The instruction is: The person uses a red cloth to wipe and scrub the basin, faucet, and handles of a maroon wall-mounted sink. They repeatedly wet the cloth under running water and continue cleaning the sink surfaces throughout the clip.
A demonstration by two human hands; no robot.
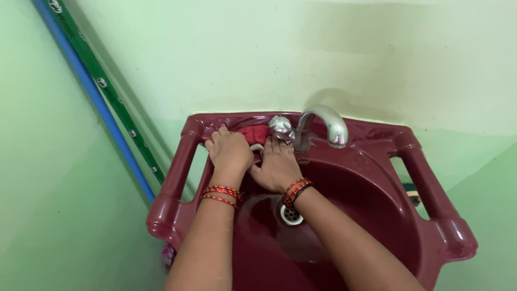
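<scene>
1. Left hand (230, 151) pressed palm-down, fingers curled, on a red cloth (255, 133) at the back ledge of the maroon washbasin (377, 183).
2. Cloth bunched between both hands, long axis roughly left-right; grip possibly loose, hard to tell.
3. Right hand (278, 166) flat, fingers extended toward the chrome tap (323, 124), touching cloth's edge.

Basin bowl (371, 215) lies open at lower centre and right of frame, the drain (291, 214) unobstructed. The back ledge at upper centre is crowded: the metal tap (318, 126) arches over the bowl, with the left hand (230, 152), the right hand (278, 164) and a red cloth (256, 134) packed just beside it. Blue and green pipes (102, 102) close the upper left wall corner.
</scene>
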